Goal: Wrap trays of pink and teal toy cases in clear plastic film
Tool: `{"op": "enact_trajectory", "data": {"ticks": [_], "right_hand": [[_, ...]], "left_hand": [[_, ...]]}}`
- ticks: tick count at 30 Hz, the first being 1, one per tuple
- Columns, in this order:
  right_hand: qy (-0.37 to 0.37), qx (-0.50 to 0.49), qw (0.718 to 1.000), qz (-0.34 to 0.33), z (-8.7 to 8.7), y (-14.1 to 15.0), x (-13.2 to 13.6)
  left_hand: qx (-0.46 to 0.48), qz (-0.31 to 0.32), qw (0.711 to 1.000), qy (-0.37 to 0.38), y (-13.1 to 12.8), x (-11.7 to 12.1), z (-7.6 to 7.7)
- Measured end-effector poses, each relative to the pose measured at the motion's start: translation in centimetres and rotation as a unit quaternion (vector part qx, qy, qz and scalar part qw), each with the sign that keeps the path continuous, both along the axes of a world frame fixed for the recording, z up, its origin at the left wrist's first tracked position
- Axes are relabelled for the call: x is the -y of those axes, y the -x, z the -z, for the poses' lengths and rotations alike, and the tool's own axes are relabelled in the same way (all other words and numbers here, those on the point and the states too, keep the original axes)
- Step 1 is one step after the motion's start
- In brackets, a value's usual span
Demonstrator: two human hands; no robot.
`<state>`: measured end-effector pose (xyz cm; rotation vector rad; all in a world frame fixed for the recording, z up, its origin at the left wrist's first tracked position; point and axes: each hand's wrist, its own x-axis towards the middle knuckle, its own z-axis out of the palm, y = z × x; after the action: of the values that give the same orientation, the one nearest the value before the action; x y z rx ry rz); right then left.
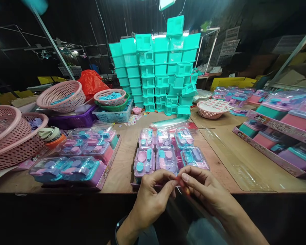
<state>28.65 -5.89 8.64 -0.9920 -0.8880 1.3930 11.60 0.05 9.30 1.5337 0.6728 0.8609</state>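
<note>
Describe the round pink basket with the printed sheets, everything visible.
The pink basket is a round, shallow bowl with perforated walls, plastic by its look. It stands upright on the table, right of the stacked teal bins. Printed sheets lie across its top and overhang the rim on the right, hiding most of the inside. The left hand and right hand are clear of it.

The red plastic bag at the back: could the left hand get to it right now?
Probably not directly: the red plastic bag sits far from the left hand, beyond the purple bin, and that hand's fingertips are pinching a small reddish item.
</note>
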Motion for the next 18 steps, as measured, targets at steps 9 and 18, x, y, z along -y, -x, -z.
{"op": "enact_trajectory", "data": {"ticks": [9,18], "right_hand": [[0.006,0.021,1.0,-0.016,-0.23,0.7,-0.01],[-0.061,0.178,0.98,0.063,-0.18,0.72,0.32]], "left_hand": [[0.005,-0.003,1.0,0.001,-0.04,0.28,-0.39],[0.001,-0.002,1.0,0.006,0.09,0.14,-0.16]]}}
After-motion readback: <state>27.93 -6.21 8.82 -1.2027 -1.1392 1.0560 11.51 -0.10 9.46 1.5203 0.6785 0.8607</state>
